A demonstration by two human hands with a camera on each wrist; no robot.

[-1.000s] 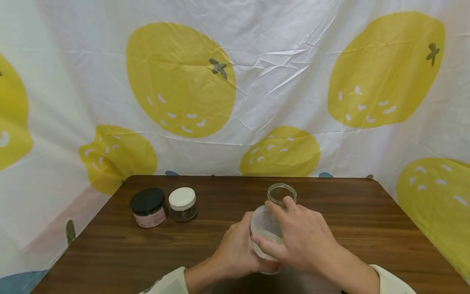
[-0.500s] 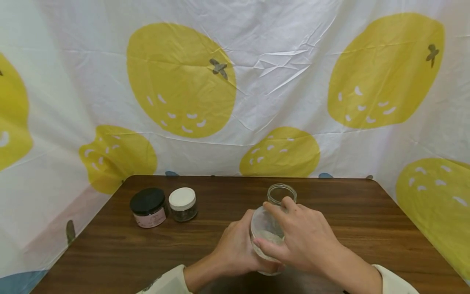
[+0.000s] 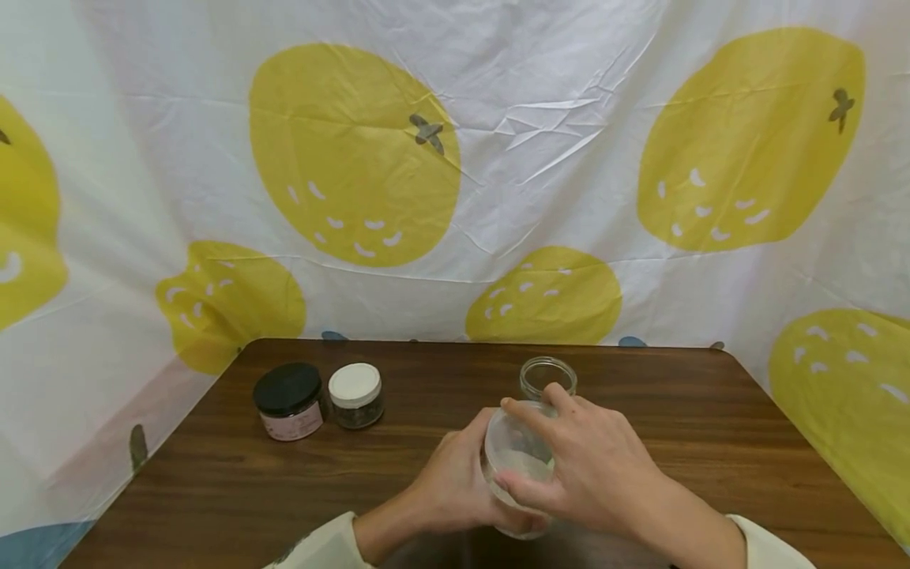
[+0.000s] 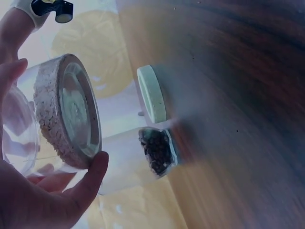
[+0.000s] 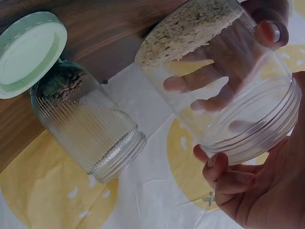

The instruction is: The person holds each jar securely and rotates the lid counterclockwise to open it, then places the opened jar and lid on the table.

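A clear jar [image 3: 522, 525] with a layer of pale, flaky, oat-like contents [image 5: 190, 33] is held up near the table's front. My left hand [image 3: 455, 482] grips it round its side, thumb and fingers spread about the wall. From above, my right hand [image 3: 597, 458] curls its fingers round the threaded top [image 5: 257, 129], thumb across the near side. Just beyond stands an uncovered ribbed glass jar [image 5: 86, 124] with dark, lumpy contents [image 4: 157, 150]. A pale green lid [image 4: 151, 94] lies close to that jar, mostly hidden behind my right hand in the head view.
On the dark wooden table [image 3: 398, 466], a pink jar with a black lid [image 3: 287, 403] stands at the left. Right next to it is a smaller white-lidded jar [image 3: 355, 395] with dark contents. Behind the table hangs a white cloth [image 3: 533, 174] printed with yellow fruit.
The clear jar has shifted and tilted slightly in my hands. My right index finger has slid a little leftward along the top. The other jars stay where they were.
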